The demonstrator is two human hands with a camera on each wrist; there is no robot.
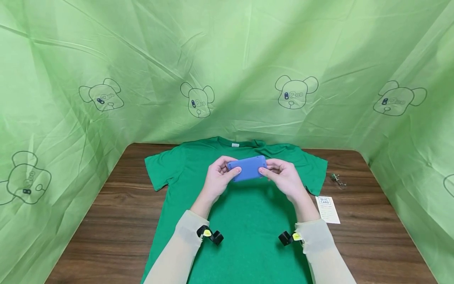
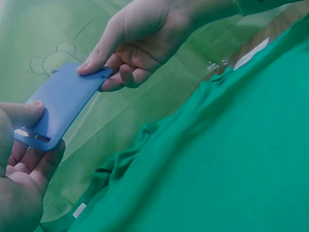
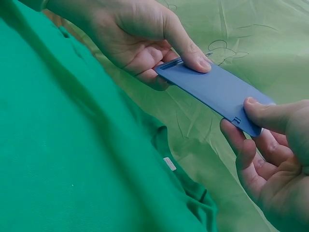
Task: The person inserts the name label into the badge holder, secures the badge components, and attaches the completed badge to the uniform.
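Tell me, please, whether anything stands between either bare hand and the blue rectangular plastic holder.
Nothing visible does: the left hand and the right hand pinch the holder directly, at opposite ends. The green fabric T-shirt lies below, not between them.

Card holder [image 1: 249, 169] above shirt [image 1: 244, 228] on table [image 1: 103, 225]

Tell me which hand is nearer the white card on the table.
Right. In the head view, the right hand is up-left of the white card; the left hand is farther left, across the blue case.
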